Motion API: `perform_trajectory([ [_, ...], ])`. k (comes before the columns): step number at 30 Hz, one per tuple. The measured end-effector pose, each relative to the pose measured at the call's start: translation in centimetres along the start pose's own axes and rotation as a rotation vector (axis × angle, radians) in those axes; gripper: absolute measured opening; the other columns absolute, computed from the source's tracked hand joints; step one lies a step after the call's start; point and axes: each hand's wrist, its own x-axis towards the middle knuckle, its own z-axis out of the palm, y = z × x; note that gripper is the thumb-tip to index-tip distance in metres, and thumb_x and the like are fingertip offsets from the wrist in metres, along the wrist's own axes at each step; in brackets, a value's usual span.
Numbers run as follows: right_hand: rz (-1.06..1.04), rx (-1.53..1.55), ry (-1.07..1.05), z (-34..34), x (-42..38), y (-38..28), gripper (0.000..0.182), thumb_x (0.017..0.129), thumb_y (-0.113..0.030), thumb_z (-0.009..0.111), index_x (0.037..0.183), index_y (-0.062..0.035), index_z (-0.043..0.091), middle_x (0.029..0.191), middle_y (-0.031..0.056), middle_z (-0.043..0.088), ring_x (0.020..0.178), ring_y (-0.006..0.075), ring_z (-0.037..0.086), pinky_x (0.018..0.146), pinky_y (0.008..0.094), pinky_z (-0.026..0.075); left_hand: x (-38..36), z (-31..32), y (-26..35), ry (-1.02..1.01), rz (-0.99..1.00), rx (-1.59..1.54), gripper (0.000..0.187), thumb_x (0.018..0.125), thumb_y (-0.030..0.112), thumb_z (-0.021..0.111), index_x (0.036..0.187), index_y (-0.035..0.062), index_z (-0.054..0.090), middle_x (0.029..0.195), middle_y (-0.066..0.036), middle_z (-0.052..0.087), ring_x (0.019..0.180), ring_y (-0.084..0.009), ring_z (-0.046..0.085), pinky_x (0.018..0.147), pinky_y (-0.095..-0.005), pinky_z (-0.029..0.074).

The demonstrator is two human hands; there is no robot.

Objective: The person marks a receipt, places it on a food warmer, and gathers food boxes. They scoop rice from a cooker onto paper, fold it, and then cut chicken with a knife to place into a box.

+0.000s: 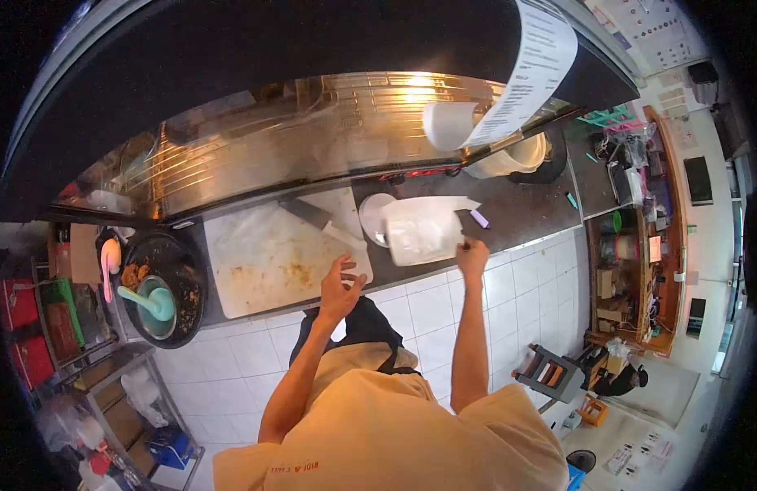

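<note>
One black pan point(170, 252), one cutting board point(239, 282) bearing one knife point(323, 226), left hand point(340, 290) loosely parted, empty, by the board's near edge, one white packet point(427, 237) between both hands, right hand point(471, 259) bent-fingered at its edge, firm hold impossible to tell, one purple marker point(480, 218) just beyond

A glass display case point(313, 135) runs along the counter's point(534, 209) back edge, a printed receipt point(535, 78) hanging in front of it. Near that edge, toward the right end, sits a pale bucket point(486, 167). A teal marker point(571, 200) lies near the front edge, farther right. At the left end, a black pan point(197, 282) holds brown food point(134, 274) and a small bowl point(156, 331) with a teal ladle point(159, 306) in it. A grey stool point(552, 373) stands on the floor beyond the right end.
</note>
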Motion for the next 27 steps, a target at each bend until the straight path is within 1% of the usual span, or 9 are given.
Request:
perform_trajectory([
  [7,0.057,-0.035,-0.085,2.2,8.4,7.5,0.020,0.070,-0.019,0.070,0.081,-0.0021,0.070,0.075,0.0176,0.069,0.072,0.0368,0.068,0.070,0.0443,0.054,-3.7,-2.0,-3.7,0.224,-0.144,0.036,0.056,0.087,0.012,0.069,0.137,0.0064,0.046,0.118,-0.014,0.063,0.091,-0.0196,0.065,0.072,-0.0304,0.055],
  [9,0.048,-0.083,0.023,2.7,8.0,7.4,0.021,0.073,-0.019,0.070,0.086,-0.0032,0.070,0.078,0.0167,0.069,0.073,0.0364,0.068,0.071,0.0438,0.054,-6.6,-5.0,-7.0,0.334,-0.202,0.062,0.054,0.088,0.013,0.069,0.137,0.0067,0.047,0.117,-0.014,0.064,0.091,-0.0194,0.065,0.069,-0.0304,0.056],
  [13,-0.090,-0.143,0.280,-0.8,3.8,-3.2,0.019,0.078,-0.019,0.069,0.093,-0.0056,0.070,0.081,0.0156,0.069,0.074,0.0359,0.067,0.069,0.0434,0.052,-15.0,-11.1,-11.4,0.620,-0.357,-0.087,0.049,0.090,0.014,0.067,0.134,0.0057,0.048,0.111,-0.013,0.065,0.087,-0.0188,0.065,0.064,-0.0300,0.055],
  [17,-0.547,0.241,-0.381,2.8,-7.3,-16.3,0.019,0.080,-0.020,0.068,0.090,-0.0043,0.068,0.075,0.0181,0.065,0.072,0.0377,0.064,0.066,0.0443,0.050,-23.2,-14.3,-16.8,0.888,-0.469,-0.320,0.040,0.094,0.014,0.063,0.131,0.0068,0.049,0.107,-0.011,0.065,0.083,-0.0173,0.066,0.061,-0.0291,0.056],
  [19,-0.676,0.253,-0.798,5.3,-14.9,-23.6,0.022,0.080,-0.023,0.067,0.086,-0.0016,0.067,0.074,0.0199,0.065,0.070,0.0358,0.065,0.065,0.0441,0.050,-26.4,-14.6,-18.0,0.982,-0.274,-0.567,0.038,0.093,0.010,0.059,0.130,0.0082,0.050,0.104,-0.010,0.067,0.083,-0.0192,0.067,0.063,-0.0305,0.056],
  [20,-0.833,0.307,-0.960,8.4,-18.7,-25.4,0.027,0.081,-0.026,0.068,0.094,-0.0022,0.069,0.073,0.0184,0.065,0.067,0.0331,0.065,0.065,0.0416,0.051,-27.8,-15.2,-19.5,0.982,-0.188,-0.361,0.039,0.091,0.012,0.061,0.128,0.0080,0.052,0.101,-0.009,0.069,0.084,-0.0179,0.068,0.066,-0.0298,0.055],
  [22,-0.989,0.249,-1.255,9.6,-25.6,-33.2,0.029,0.081,-0.022,0.073,0.104,-0.0050,0.070,0.073,0.0125,0.066,0.065,0.0243,0.065,0.065,0.0354,0.052,-30.1,-16.7,-20.8,1.183,-0.337,-0.208,0.035,0.088,0.013,0.066,0.121,0.0060,0.058,0.094,-0.007,0.070,0.082,-0.0158,0.067,0.069,-0.0297,0.053],
  [24,-1.062,0.338,-1.464,13.4,-32.2,-39.0,0.027,0.079,-0.016,0.076,0.103,-0.0035,0.069,0.074,0.0121,0.066,0.066,0.0222,0.065,0.066,0.0352,0.053,-34.9,-20.5,-18.5,1.302,-0.258,-0.243,0.032,0.087,0.010,0.066,0.118,0.0055,0.061,0.090,-0.006,0.070,0.078,-0.0152,0.067,0.066,-0.0297,0.053],
  [27,-1.490,0.399,-1.414,15.3,-39.9,-49.6,0.026,0.079,-0.013,0.074,0.102,-0.0023,0.068,0.077,0.0159,0.068,0.067,0.0236,0.068,0.064,0.0340,0.053,-44.1,-25.1,-23.4,1.549,-0.257,-0.265,0.031,0.087,0.009,0.067,0.118,0.0045,0.061,0.089,-0.006,0.071,0.074,-0.0154,0.067,0.065,-0.0297,0.054],
])
